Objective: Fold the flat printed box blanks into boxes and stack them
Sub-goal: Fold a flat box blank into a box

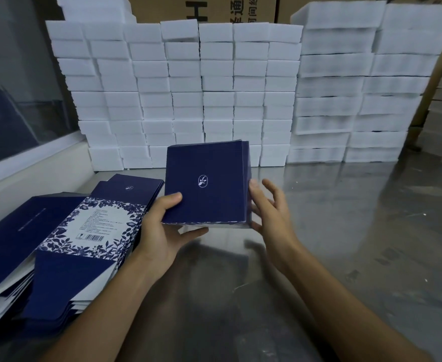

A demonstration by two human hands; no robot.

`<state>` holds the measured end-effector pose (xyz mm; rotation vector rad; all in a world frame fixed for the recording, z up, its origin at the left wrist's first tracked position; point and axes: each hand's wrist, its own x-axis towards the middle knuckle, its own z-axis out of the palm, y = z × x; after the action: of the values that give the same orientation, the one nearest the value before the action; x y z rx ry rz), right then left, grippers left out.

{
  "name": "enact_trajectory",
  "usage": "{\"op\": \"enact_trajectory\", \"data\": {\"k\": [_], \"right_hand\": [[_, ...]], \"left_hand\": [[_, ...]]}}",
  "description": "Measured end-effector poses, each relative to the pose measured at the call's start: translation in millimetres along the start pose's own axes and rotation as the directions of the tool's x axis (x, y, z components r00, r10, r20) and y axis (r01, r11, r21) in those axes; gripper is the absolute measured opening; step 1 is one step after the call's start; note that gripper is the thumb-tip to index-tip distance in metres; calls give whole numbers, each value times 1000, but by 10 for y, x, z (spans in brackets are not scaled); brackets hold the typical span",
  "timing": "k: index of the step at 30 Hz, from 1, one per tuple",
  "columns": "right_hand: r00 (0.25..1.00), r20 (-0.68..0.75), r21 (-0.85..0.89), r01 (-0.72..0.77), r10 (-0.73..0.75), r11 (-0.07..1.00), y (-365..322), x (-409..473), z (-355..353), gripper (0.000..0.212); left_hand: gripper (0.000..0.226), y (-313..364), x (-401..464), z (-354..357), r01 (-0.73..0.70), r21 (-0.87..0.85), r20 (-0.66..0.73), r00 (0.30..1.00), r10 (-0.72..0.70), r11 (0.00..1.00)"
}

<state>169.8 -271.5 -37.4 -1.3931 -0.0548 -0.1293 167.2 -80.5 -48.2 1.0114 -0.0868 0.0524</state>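
Head view | one navy printed cardboard box held part-folded, pinched by left hand | right hand fingers spread beside it | tall pile of flat navy floral blanks left unfolded, near left

bare steel table open at right, flat blanks crowding left, white foam stacks walling the back
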Motion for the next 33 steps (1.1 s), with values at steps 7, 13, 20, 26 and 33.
{"op": "enact_trajectory", "data": {"k": [7, 13, 20, 26, 33], "right_hand": [[988, -1, 14, 156, -156, 988, 16, 0, -36, 49], [945, -35, -135, 318, -326, 938, 66, -32, 48, 35], [915, 130, -242, 402, -381, 883, 166, -105, 181, 34], [937, 177, -281, 342, -302, 897, 188, -114, 173, 17], [724, -11, -490, 598, -690, 635, -38, -149, 112, 8]], "left_hand": [[28, 90, 66, 21, -63, 71, -248, 966, 79, 995], [13, 147, 29, 145, -94, 230, -345, 923, 172, 969], [58, 182, -52, 223, -152, 199, -137, 974, 181, 968], [65, 222, -6, 93, -340, 308, -243, 875, 419, 889], [49, 314, -48, 80, -451, 499, -101, 818, 567, 740]]}}
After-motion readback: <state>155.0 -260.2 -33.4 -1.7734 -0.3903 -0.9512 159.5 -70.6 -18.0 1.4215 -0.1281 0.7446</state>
